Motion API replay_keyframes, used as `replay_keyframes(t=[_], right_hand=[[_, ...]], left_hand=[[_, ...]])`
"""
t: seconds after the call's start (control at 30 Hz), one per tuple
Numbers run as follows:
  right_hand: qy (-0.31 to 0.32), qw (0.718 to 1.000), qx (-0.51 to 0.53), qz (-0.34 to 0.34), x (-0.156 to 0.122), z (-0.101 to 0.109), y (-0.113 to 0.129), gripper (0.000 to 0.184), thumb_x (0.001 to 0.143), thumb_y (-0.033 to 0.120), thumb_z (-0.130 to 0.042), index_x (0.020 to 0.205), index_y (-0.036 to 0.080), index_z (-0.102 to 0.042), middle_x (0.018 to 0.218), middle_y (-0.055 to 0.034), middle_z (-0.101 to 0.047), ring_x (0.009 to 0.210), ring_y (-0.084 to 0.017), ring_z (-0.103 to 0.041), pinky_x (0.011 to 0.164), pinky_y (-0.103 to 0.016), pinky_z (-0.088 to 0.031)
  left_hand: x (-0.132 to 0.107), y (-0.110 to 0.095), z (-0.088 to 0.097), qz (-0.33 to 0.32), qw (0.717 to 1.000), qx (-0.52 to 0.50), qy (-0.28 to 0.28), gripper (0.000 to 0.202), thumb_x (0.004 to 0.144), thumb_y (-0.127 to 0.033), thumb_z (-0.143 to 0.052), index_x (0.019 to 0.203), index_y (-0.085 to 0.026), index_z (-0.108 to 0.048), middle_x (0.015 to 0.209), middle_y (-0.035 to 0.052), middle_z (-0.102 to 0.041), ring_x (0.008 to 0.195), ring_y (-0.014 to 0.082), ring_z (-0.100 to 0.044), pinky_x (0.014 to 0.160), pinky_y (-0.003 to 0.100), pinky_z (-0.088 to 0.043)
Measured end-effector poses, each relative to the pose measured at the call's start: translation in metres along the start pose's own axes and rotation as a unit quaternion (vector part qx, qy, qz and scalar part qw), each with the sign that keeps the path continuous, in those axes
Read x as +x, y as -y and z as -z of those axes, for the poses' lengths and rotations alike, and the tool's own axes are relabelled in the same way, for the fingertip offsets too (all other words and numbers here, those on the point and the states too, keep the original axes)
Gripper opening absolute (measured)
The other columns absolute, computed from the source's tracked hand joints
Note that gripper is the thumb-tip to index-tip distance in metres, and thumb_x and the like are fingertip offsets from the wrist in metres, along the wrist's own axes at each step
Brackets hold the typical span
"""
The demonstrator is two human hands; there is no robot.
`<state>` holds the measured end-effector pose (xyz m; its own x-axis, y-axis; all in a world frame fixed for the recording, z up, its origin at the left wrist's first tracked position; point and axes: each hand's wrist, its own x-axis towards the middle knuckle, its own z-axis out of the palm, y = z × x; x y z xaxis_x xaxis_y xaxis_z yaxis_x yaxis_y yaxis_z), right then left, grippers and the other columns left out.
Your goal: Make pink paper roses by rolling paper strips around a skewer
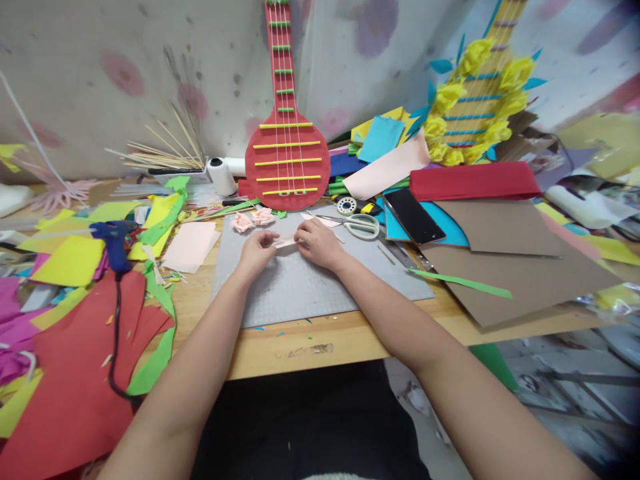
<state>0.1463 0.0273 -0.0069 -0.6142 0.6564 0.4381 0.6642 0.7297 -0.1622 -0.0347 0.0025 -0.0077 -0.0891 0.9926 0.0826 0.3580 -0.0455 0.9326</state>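
Note:
Between my two hands, low over the grey cutting mat (280,293), is a small strip of pale pink crepe paper (286,243). My left hand (257,252) pinches its left end, and my right hand (319,243) closes over its right end, its fingertips partly hidden. Just beyond the left hand lie two pale pink paper flowers (253,219). Behind the right hand is another pale pink piece (323,219), with scissors (361,227) to its right. A red paper lute with green and yellow bars (287,163) stands upright at the back.
A blue glue gun (116,243) with a black cord lies among coloured paper on the left, near pink sheets (191,247). On the right are a phone (414,215), brown cardboard (500,287) and a green strip (460,283). A yellow-flowered lute (473,110) stands behind.

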Motion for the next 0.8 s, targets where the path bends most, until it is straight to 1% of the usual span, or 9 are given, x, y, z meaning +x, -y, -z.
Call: replay_keyframes(t=[0.07,0.1,0.2,0.3,0.37,0.47,0.57,0.67,0.8], right_hand=[[-0.008,1.0,0.006,-0.002,0.0,-0.002,-0.001,0.015,0.079,0.016,-0.048,0.085,0.017,-0.062,0.097,-0.0095,-0.057,0.092,-0.021,-0.043,0.082,-0.034,-0.035],[-0.009,1.0,0.011,0.0,0.0,-0.002,-0.002,0.015,0.079,0.016,-0.048,0.084,0.017,-0.062,0.097,-0.0094,-0.057,0.092,-0.021,-0.044,0.083,-0.034,-0.035],[-0.003,0.999,0.032,0.01,-0.001,-0.004,-0.003,0.013,0.079,0.016,-0.049,0.083,0.018,-0.061,0.1,-0.0091,-0.057,0.096,-0.021,-0.045,0.085,-0.035,-0.035],[0.015,0.999,0.044,0.011,-0.002,-0.004,-0.002,0.013,0.079,0.017,-0.049,0.084,0.017,-0.061,0.095,-0.0087,-0.06,0.093,-0.02,-0.047,0.084,-0.034,-0.035],[0.031,0.998,0.05,-0.005,-0.002,-0.003,-0.001,0.013,0.078,0.017,-0.05,0.085,0.017,-0.06,0.089,-0.008,-0.061,0.088,-0.02,-0.049,0.081,-0.033,-0.036],[0.036,0.995,0.083,-0.044,-0.002,-0.001,-0.001,0.013,0.078,0.02,-0.052,0.088,0.017,-0.059,0.087,-0.0068,-0.063,0.085,-0.019,-0.052,0.077,-0.031,-0.037],[0.026,0.985,0.147,-0.089,-0.002,-0.001,-0.002,0.013,0.078,0.024,-0.053,0.09,0.019,-0.059,0.087,-0.0046,-0.064,0.084,-0.017,-0.053,0.075,-0.029,-0.038],[0.015,0.974,0.191,-0.122,0.001,-0.005,-0.005,0.012,0.079,0.024,-0.052,0.088,0.019,-0.059,0.087,-0.0032,-0.064,0.084,-0.016,-0.054,0.076,-0.029,-0.039],[0.001,0.964,0.216,-0.157,0.003,-0.012,-0.009,0.012,0.08,0.023,-0.05,0.089,0.02,-0.058,0.087,-0.003,-0.064,0.083,-0.016,-0.055,0.077,-0.03,-0.04]], left_hand=[[-0.001,0.002,0.0,-0.087,0.993,0.076,0.005,0.037,0.055,-0.009,-0.054,0.091,-0.017,-0.061,0.102,0.0075,-0.061,0.096,0.0219,-0.055,0.081,0.034,-0.045],[-0.002,0.002,-0.001,-0.118,0.986,0.117,0.011,0.04,0.056,-0.009,-0.054,0.094,-0.018,-0.06,0.106,0.0078,-0.06,0.102,0.0231,-0.052,0.084,0.035,-0.044],[-0.007,-0.003,-0.003,-0.164,0.962,0.217,0.031,0.045,0.057,-0.01,-0.056,0.101,-0.021,-0.057,0.106,0.0067,-0.059,0.107,0.0248,-0.047,0.092,0.04,-0.038],[-0.011,-0.007,-0.005,-0.17,0.943,0.281,0.052,0.037,0.062,-0.012,-0.055,0.097,-0.023,-0.058,0.099,0.0059,-0.061,0.103,0.0256,-0.048,0.092,0.041,-0.036],[-0.011,-0.006,-0.006,-0.168,0.936,0.306,0.051,0.03,0.065,-0.015,-0.055,0.094,-0.022,-0.06,0.094,0.0064,-0.063,0.1,0.0259,-0.049,0.09,0.041,-0.036],[-0.011,-0.003,-0.008,-0.156,0.939,0.305,0.031,0.021,0.07,-0.025,-0.057,0.09,-0.022,-0.062,0.091,0.0072,-0.064,0.096,0.0256,-0.05,0.087,0.039,-0.037],[-0.008,-0.001,-0.009,-0.144,0.945,0.292,0.014,0.017,0.073,-0.034,-0.057,0.083,-0.022,-0.065,0.085,0.0072,-0.065,0.091,0.0248,-0.05,0.084,0.038,-0.037],[-0.005,0.001,-0.009,-0.142,0.945,0.294,0.009,0.017,0.075,-0.034,-0.055,0.076,-0.022,-0.067,0.081,0.0076,-0.065,0.086,0.0237,-0.05,0.084,0.038,-0.036],[-0.001,0.002,-0.009,-0.134,0.942,0.307,-0.011,0.019,0.076,-0.034,-0.053,0.074,-0.021,-0.067,0.079,0.0087,-0.063,0.082,0.0235,-0.05,0.081,0.038,-0.036]])
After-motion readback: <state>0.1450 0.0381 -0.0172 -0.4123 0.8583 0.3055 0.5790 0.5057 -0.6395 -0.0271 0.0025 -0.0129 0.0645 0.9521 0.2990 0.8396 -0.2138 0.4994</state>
